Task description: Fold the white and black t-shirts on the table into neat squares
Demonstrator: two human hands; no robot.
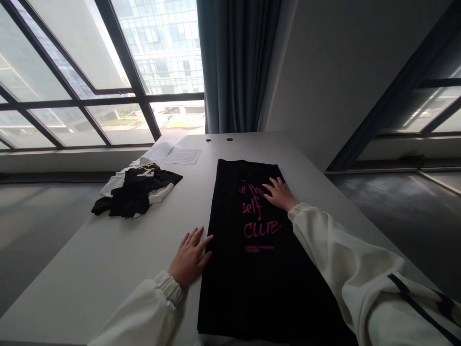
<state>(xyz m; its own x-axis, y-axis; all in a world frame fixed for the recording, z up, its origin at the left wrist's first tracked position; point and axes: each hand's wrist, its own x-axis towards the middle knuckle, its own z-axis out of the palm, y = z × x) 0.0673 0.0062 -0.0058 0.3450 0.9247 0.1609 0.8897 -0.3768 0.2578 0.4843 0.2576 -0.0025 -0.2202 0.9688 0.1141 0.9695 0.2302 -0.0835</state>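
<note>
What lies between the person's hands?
In the head view, a black garment with pink lettering, the left hand at its edge, the right hand on top.

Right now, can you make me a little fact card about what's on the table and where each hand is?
Table: white
Cloth: black, laid flat, with pink writing
Left hand: open, at the cloth's left edge
Right hand: open, palm down on the cloth by the writing
Heap: rumpled black and white clothing, left of the cloth
Papers: beyond the heap
</note>
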